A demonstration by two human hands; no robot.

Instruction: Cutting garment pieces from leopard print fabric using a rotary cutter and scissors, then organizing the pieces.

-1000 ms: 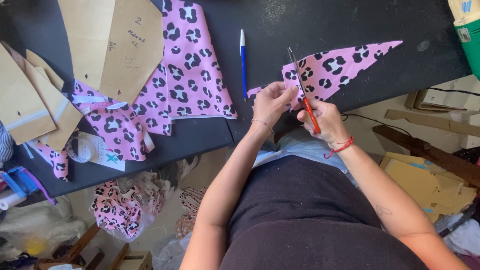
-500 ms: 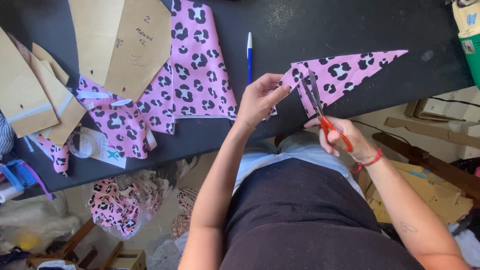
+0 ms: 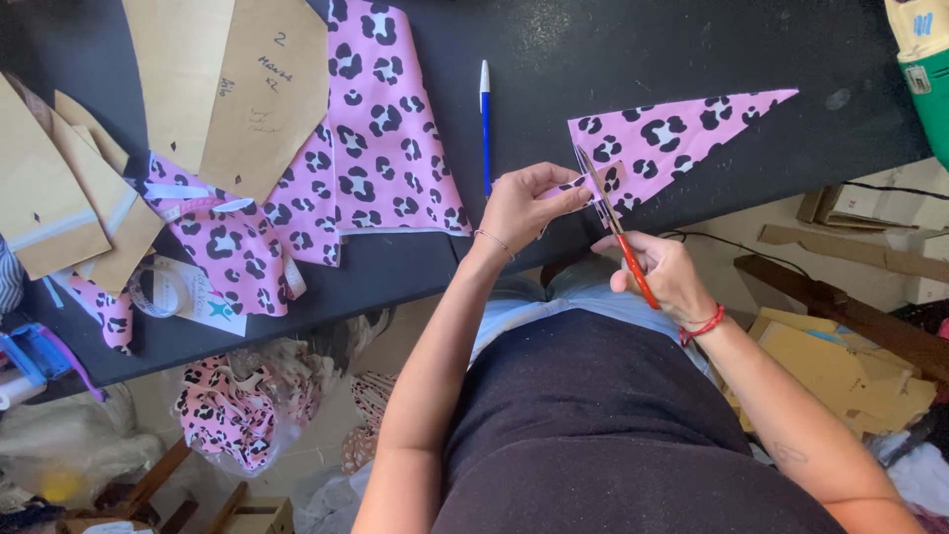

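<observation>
At the table [image 3: 692, 59] edge, the left hand [image 3: 524, 203] pinches a pink leopard-print fabric triangle [image 3: 672, 138] while the right hand [image 3: 664, 275], fingers closed on orange-handled scissors [image 3: 618, 232], cuts; the cloth looks light and limp, best held near the blades.

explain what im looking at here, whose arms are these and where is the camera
The camera sits on a person's head and looks down, so the two bare arms are that person's own. The right hand holds red-handled scissors with the blades on a pink triangle of leopard-print fabric. The left hand pinches the fabric's edge beside the blades. All this is at the near edge of a black table. Also on it: a blue pen, a larger piece of the same fabric, brown paper pattern pieces and a roll of tape.
</observation>
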